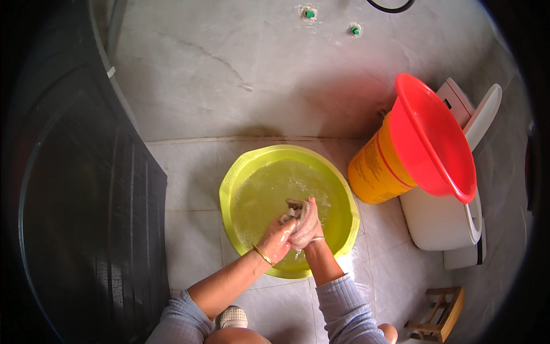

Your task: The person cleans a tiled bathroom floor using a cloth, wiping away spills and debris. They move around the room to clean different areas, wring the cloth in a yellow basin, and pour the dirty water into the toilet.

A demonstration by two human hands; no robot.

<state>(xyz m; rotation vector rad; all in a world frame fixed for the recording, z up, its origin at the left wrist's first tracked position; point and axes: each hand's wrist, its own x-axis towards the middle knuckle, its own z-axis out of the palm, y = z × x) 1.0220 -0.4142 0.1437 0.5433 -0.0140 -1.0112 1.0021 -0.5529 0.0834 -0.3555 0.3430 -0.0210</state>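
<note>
Both my hands hold a wet, wadded greyish-pink cloth (304, 227) over the green plastic basin (227, 202). My left hand (277, 239), with a gold bangle at its wrist, grips the cloth from the left. On the opposite side my right hand (315, 221) presses against it, a silver bangle at the wrist. Cloudy, slightly sudsy water (270, 189) fills the lower part of the basin. Water drips beneath the cloth. The folds hide some of my fingers.
A red basin (447, 142) rests tilted atop a yellow bucket (374, 172) at the right. Behind them stands a white toilet (434, 223). A small wooden stool (447, 316) is at lower right. A large dark appliance or cabinet (99, 206) borders the left. The grey wall (193, 86) rises beyond.
</note>
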